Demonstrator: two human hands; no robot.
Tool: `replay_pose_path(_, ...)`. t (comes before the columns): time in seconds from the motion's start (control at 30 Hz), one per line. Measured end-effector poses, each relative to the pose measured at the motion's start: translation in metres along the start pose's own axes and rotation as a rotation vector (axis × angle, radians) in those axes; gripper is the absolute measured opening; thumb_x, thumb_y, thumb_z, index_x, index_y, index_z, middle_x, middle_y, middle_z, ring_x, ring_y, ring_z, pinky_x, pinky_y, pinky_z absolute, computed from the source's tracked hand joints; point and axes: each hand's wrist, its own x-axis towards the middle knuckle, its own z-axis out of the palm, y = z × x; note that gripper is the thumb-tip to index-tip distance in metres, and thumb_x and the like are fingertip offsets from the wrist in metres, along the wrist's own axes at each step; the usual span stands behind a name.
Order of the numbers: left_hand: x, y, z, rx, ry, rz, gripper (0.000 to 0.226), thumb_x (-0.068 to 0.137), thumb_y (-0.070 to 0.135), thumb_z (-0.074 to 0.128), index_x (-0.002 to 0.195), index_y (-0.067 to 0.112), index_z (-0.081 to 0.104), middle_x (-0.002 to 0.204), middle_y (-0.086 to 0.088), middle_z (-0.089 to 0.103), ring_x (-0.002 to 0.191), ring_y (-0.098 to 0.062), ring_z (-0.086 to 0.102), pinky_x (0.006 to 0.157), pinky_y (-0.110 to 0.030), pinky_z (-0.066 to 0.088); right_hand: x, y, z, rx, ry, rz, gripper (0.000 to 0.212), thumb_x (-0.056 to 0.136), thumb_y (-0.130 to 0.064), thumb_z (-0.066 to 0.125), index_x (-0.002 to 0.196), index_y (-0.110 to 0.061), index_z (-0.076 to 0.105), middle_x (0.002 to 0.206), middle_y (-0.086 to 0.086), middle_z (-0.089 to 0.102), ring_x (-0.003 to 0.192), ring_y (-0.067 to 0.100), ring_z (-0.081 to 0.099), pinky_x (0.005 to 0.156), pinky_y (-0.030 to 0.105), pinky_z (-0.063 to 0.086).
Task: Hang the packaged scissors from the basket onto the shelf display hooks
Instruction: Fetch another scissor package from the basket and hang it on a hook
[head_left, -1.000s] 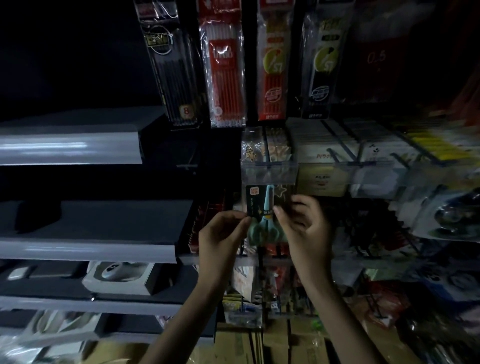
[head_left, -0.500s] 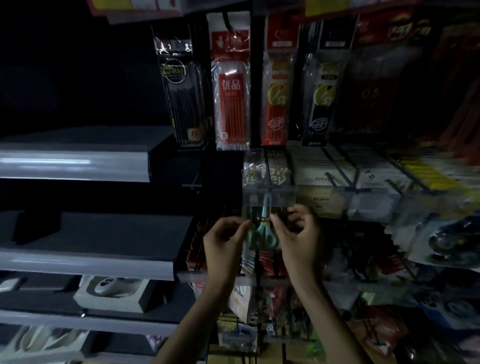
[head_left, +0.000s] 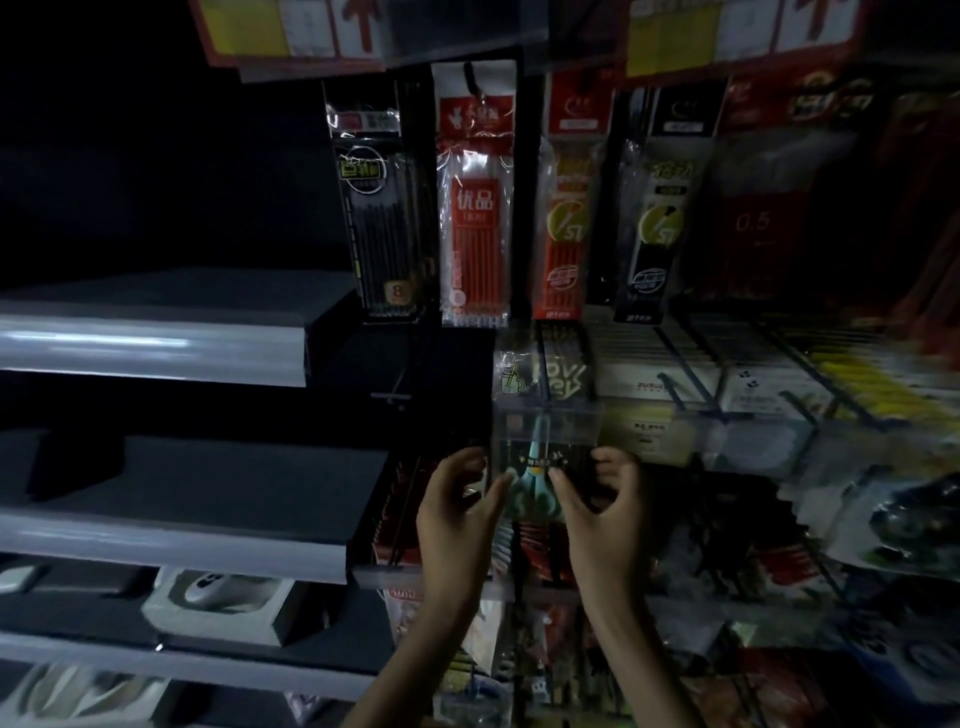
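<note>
- Head camera faces a dim shop display, and we find both hands raised in front of it at mid-height.
- Our left hand (head_left: 457, 501) pinches the left edge of the packaged scissors (head_left: 537, 480), which have teal plastic handles on a dark printed card under clear film. The thumb lies on the front and the fingers curl behind.
- Our right hand (head_left: 605, 499) grips the right edge of the same pack, thumb in front and fingers curled.
- We see the pack held upright between the hands. Its top is just behind a clear plastic label holder (head_left: 548, 423), and the blade tip shows through it. Whether the pack already hangs there we cannot tell.
- Above hang long packs of pen refills: a black pack (head_left: 379, 218), a red-and-white pack (head_left: 475, 218), an orange pack (head_left: 566, 218) and a black-and-green pack (head_left: 657, 223).
- To the left run grey metal shelves (head_left: 156, 345), and on a lower one lies a white boxed device (head_left: 218, 597).
- Right of the hands, the hanging goods are too blurred for us to name.
</note>
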Motion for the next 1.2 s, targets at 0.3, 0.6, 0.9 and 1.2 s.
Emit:
replay_pose_path(0.3, -0.018, -0.002, 0.007, -0.046, -0.052, -0.066, 0.044, 0.096, 0.025, 0.076, 0.139, 0.026, 0.066, 0.126, 0.018, 0.074, 0.12, 0.0, 0.068, 0.1, -0.027, 0.058, -0.022, 0.018, 0.001, -0.056, -0.159, 0.162, 0.067, 0.097, -0.043, 0.061, 0.157, -0.022, 0.04, 0.141, -0.002, 0.062, 0.118, 0.015, 0.067, 0.086, 0.019, 0.053)
replay_pose_path(0.6, -0.02, -0.006, 0.018, 0.025, 0.014, -0.072, 0.032, 0.096, 0.02, 0.075, 0.128, 0.015, 0.074, 0.111, 0.025, 0.075, 0.109, 0.003, 0.071, 0.095, -0.024, 0.06, -0.019, 0.012, 0.015, -0.133, -0.163, 0.129, 0.06, 0.105, -0.045, 0.044, 0.16, -0.022, 0.033, 0.155, 0.0, 0.05, 0.139, 0.018, 0.053, 0.11, 0.039, 0.049)
replay_pose_path(0.9, -0.022, 0.004, 0.019, 0.089, -0.017, -0.057, 0.03, 0.098, 0.013, 0.071, 0.123, 0.03, 0.066, 0.089, 0.052, 0.062, 0.098, 0.018, 0.067, 0.079, -0.005, 0.053, -0.018, 0.016, 0.02, -0.187, -0.142, 0.13, 0.074, 0.093, -0.069, 0.033, 0.152, -0.025, 0.047, 0.14, 0.002, 0.065, 0.122, 0.019, 0.066, 0.095, 0.044, 0.059)
replay_pose_path(1.2, -0.022, 0.0, 0.016, 0.007, -0.025, -0.057, 0.05, 0.101, 0.022, 0.069, 0.147, 0.035, 0.055, 0.139, 0.027, 0.062, 0.131, 0.005, 0.058, 0.104, -0.022, 0.051, -0.024, 0.009, 0.017, -0.226, -0.167, 0.066, 0.068, 0.104, -0.043, 0.048, 0.163, -0.027, 0.02, 0.165, -0.004, 0.033, 0.148, 0.014, 0.039, 0.111, 0.027, 0.039)
